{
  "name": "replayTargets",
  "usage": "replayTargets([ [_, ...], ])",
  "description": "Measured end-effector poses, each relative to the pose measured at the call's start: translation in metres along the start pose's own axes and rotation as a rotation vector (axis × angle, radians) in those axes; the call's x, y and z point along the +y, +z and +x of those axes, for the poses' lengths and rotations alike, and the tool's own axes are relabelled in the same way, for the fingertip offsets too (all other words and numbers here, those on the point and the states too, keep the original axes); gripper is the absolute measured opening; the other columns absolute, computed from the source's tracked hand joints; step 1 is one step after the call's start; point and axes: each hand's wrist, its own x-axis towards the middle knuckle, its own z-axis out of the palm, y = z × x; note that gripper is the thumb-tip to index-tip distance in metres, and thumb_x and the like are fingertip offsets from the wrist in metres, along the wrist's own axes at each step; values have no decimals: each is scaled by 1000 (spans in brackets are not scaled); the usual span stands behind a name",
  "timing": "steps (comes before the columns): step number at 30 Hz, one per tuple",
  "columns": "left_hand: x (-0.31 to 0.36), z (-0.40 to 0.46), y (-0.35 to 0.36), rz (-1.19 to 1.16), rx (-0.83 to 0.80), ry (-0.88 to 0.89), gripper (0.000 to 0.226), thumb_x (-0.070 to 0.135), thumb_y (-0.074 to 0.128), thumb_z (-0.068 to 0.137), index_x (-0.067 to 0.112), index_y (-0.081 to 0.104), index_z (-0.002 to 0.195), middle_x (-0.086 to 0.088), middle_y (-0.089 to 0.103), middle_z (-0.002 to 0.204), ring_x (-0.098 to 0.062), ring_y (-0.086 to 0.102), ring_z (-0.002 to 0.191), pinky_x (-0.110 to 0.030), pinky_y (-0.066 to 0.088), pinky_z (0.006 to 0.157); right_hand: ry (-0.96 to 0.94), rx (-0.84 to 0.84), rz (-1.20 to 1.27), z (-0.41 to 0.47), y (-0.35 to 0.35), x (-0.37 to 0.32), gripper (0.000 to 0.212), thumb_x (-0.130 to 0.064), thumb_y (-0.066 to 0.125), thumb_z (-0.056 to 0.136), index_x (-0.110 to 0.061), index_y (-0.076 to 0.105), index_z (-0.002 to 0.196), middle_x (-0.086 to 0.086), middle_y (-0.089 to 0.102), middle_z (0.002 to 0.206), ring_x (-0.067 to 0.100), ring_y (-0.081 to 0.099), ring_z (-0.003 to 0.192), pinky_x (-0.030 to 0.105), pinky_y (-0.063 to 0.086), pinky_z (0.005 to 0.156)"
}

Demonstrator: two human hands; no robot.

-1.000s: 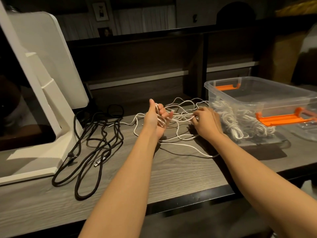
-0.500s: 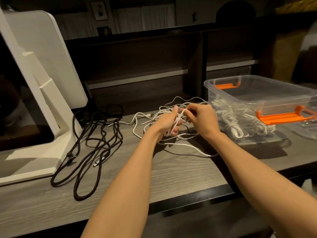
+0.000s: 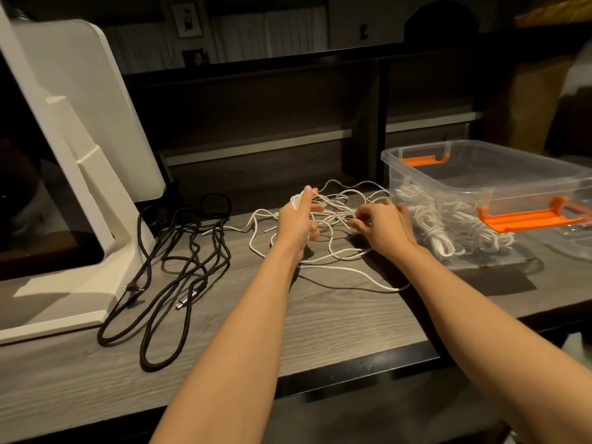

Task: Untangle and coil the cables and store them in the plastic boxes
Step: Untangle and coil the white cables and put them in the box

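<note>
A tangled white cable lies on the wooden desk between my hands. My left hand stands upright with loops of that white cable wound round its fingers and thumb. My right hand pinches a strand of the same cable just right of the left hand. A clear plastic box with orange handles stands at the right, with several coiled white cables inside. A loose black cable sprawls on the desk at the left.
A white monitor stand occupies the far left of the desk. A clear lid lies at the right edge beside the box. Dark shelving rises behind the desk. The desk's front edge runs below my forearms.
My hands came together half a second ago and have parted again. My left hand is raised upright with the cable round it. My right hand has moved right along the strand.
</note>
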Motion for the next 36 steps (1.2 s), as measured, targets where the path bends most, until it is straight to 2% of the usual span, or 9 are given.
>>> replayTargets([
  [5,8,-5,1,-333,-161,-51,36,39,33,104,21,64,105,2,68,110,-12,59,94,-27,50,82,-6,-61,-152,-1,0,-1,23,-31,49,98,-23,69,107,2,63,114,24,38,119,37,24,97],
  [7,9,-4,-1,-526,-141,-135,40,39,36,104,14,63,87,-1,70,80,-13,66,83,-31,53,84,-23,-43,-185,-1,1,2,23,-26,49,97,-21,69,108,3,61,118,25,39,116,36,27,96],
  [9,10,-4,-4,-606,-87,-224,44,42,40,102,12,54,73,2,53,55,-8,56,51,-27,56,61,-34,-12,-143,2,5,5,21,-19,52,95,-18,70,106,4,63,117,25,42,115,36,28,95],
  [11,10,-4,-7,-487,-17,-261,49,52,40,99,15,47,68,5,41,50,-4,36,36,-18,40,40,-35,45,6,6,6,7,19,-15,55,93,-17,72,101,3,66,113,24,46,114,38,31,97],
  [14,10,-3,-7,-165,26,-200,58,64,30,95,18,41,64,5,37,52,-5,29,38,-16,25,38,-102,160,315,6,2,-1,18,-24,60,92,-16,75,98,-6,67,107,15,46,112,39,35,99],
  [19,9,-9,5,349,-133,-25,64,62,14,98,17,40,60,1,45,55,-7,40,43,-15,32,35,-142,117,602,-6,-7,-24,40,-27,61,92,2,65,64,8,57,58,13,50,59,25,39,60],
  [22,8,-13,9,523,-285,-1,66,58,9,100,17,50,68,0,49,54,-8,48,47,-14,43,42,-77,68,673,-4,-6,-22,41,-21,58,93,4,60,61,14,53,56,14,46,54,22,38,56],
  [30,10,-13,8,522,-601,-12,57,64,32,96,19,45,63,8,39,49,-7,27,44,-19,23,46,43,80,592,6,7,-10,35,-19,53,92,3,66,69,15,67,69,23,62,69,42,49,74],
  [36,2,-4,6,356,-235,54,52,50,33,102,12,63,83,6,45,50,-5,35,40,-16,31,44,49,64,305,4,4,-2,41,-33,53,95,-2,66,71,3,56,55,21,55,61,38,42,82],
])
